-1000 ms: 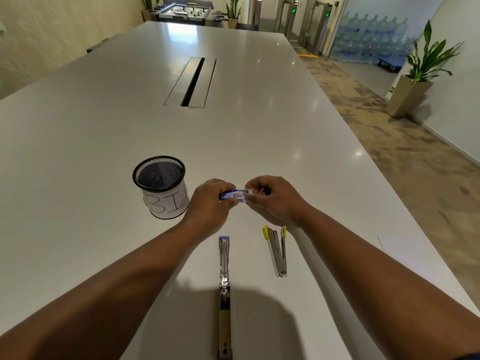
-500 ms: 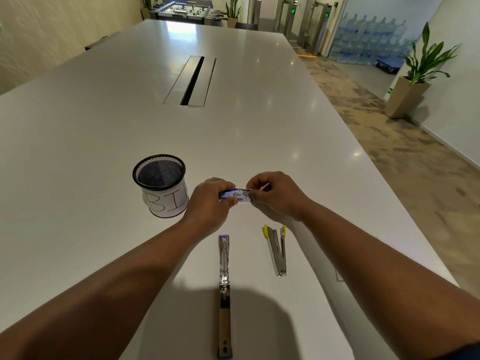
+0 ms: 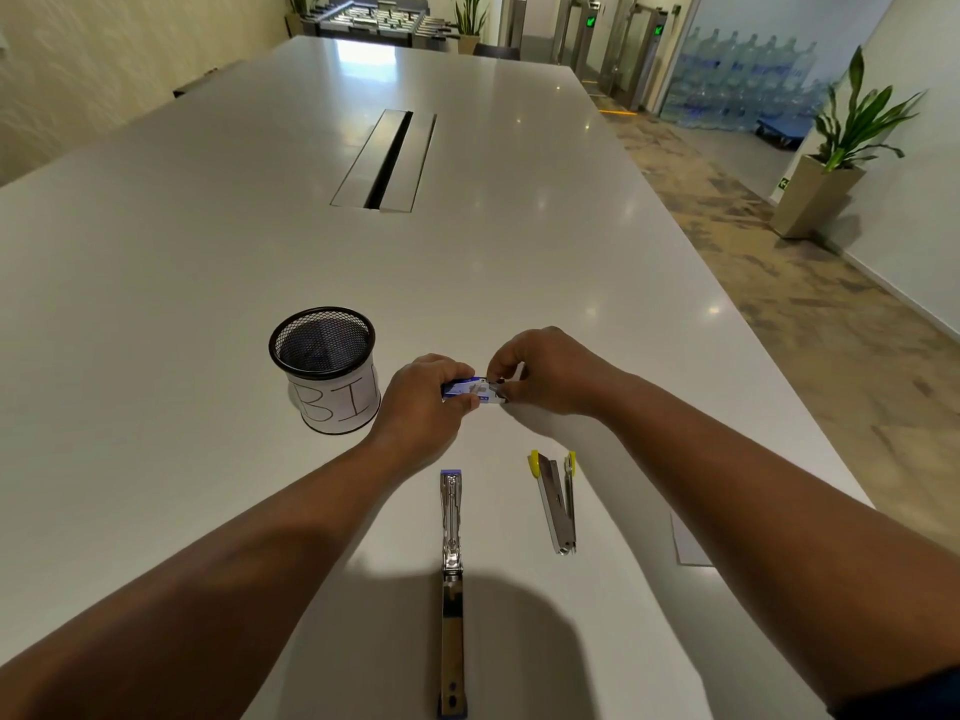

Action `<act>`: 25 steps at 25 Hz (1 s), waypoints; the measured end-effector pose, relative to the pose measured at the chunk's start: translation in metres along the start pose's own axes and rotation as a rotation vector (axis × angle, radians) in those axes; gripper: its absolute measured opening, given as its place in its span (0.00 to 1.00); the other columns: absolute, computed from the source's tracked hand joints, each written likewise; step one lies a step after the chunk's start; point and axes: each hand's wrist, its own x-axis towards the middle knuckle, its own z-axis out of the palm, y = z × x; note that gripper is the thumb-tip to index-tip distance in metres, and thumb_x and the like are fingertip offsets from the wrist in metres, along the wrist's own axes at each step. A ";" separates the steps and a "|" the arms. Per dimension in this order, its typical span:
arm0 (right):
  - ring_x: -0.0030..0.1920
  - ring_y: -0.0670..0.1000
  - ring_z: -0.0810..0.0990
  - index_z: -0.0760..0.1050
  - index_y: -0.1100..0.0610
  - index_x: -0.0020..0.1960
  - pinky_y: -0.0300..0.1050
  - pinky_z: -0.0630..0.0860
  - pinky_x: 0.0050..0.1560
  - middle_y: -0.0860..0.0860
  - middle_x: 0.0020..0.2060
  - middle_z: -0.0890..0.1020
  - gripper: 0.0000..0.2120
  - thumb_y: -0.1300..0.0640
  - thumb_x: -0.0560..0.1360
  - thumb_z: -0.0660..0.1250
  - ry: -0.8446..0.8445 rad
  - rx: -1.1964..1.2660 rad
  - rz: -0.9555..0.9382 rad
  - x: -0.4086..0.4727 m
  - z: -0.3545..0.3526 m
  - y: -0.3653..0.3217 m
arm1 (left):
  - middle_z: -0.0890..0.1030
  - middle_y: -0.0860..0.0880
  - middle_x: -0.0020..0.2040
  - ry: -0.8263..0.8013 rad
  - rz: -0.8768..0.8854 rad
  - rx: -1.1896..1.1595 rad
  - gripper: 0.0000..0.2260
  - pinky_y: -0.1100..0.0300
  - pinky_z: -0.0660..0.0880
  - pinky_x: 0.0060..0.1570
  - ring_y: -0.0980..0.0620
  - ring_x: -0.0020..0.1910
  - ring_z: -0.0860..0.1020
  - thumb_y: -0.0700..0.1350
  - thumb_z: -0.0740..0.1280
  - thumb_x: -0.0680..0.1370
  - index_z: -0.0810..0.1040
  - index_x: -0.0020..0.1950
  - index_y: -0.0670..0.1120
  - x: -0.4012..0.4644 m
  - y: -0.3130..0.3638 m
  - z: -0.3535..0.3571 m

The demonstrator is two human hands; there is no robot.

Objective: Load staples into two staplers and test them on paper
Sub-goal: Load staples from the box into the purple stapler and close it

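On the white bench (image 3: 208, 252), near its right edge, the blue stapler (image 3: 452, 553) lies fully opened and the yellow stapler (image 3: 557, 504) partly open. Above them, the left hand (image 3: 421, 402) grips the small staple box (image 3: 470, 391) while the right hand (image 3: 545, 374) pinches its end. Best to steady the box and draw staples out level, likely avoiding spills.
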 end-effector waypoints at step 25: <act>0.42 0.53 0.81 0.83 0.52 0.43 0.54 0.80 0.44 0.50 0.42 0.85 0.01 0.56 0.72 0.73 -0.051 -0.080 0.021 0.003 -0.003 -0.006 | 0.82 0.46 0.56 0.002 0.017 0.019 0.15 0.73 0.69 0.46 0.54 0.49 0.77 0.42 0.74 0.76 0.82 0.63 0.43 0.001 -0.003 0.002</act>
